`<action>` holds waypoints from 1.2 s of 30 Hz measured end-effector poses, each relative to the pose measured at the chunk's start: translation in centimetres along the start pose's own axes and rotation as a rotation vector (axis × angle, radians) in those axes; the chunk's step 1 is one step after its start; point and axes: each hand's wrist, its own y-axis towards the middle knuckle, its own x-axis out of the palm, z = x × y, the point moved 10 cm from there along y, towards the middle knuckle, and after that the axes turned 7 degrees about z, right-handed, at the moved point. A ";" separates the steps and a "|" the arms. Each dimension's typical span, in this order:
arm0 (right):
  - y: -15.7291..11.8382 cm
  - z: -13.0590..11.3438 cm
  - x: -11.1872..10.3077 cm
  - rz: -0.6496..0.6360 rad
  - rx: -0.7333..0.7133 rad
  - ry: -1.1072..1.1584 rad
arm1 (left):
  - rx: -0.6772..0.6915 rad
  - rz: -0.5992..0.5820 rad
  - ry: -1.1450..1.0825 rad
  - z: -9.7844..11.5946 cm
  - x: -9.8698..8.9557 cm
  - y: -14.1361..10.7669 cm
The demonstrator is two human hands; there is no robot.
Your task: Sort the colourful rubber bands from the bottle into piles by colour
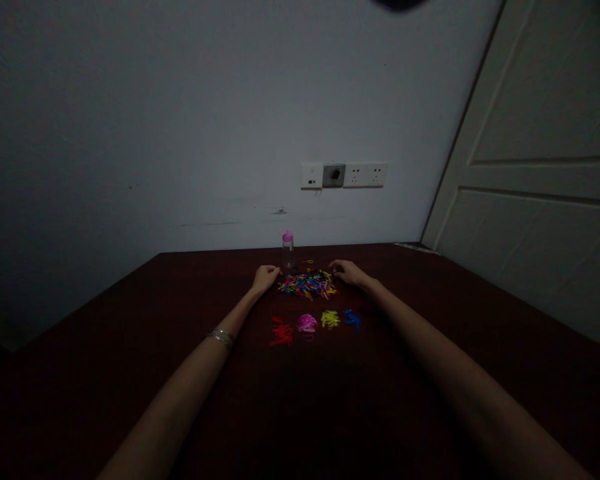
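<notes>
A mixed heap of small, thin coloured pieces [307,285] lies on the dark red table; some look like looped bands, but their kind is hard to make out. At its left edge rests my left hand [266,277], thumb and fingers drawn together; whatever they pinch is too small to see. My right hand [349,272] is at the heap's right edge, fingers bent and slightly apart, with nothing visible in them. Nearer me are single-colour piles in a row: red [282,334], pink [307,323], yellow [330,319] and blue [352,319].
Behind the heap stands a clear bottle [289,257] with a pink cap, close to my left hand. The table [300,413] meets a pale wall that carries a socket panel [365,175]. A panelled door [540,180] is at the right. The light is dim.
</notes>
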 end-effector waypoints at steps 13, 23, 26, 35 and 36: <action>-0.4 -0.6 -0.4 0.020 -0.011 -0.029 | -0.006 0.009 0.017 0.1 -0.2 0.0; -1.5 -0.9 -1.5 0.060 -0.026 -0.031 | 0.003 -0.007 0.021 0.6 -0.4 -0.2; -2.3 -1.3 -2.8 0.058 -0.021 0.013 | 0.020 -0.010 0.020 0.9 -0.4 -0.3; -7.6 -2.8 -3.8 -0.427 0.107 0.271 | 0.027 -0.040 -0.027 0.8 0.0 -0.3; -8.3 -2.9 -3.9 -0.480 0.125 0.292 | 0.029 -0.042 -0.035 0.8 0.0 -0.3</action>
